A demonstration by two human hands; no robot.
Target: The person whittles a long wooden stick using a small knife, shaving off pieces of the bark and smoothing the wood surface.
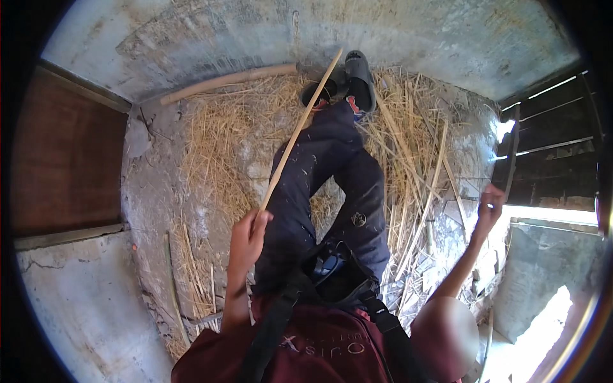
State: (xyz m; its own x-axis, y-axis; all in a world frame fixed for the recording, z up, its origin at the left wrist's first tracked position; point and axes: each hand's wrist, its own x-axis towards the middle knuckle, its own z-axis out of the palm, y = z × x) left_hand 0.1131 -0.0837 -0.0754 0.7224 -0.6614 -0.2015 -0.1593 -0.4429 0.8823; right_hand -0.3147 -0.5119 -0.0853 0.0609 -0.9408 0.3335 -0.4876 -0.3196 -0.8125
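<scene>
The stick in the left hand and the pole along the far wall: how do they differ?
The stick is held near one end by the left hand, while the pole lies on the floor, in neither hand. The stick looks thin; the pole is clearly thicker. The stick points away and to the right, whereas the pole runs along the far wall. Both are long and yellowish-brown.

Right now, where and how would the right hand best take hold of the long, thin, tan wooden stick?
Probably around the middle of the stick, from the right: its shaft is slender and uncovered there; the left hand grips only the near end, and the right hand is on that side.
</scene>
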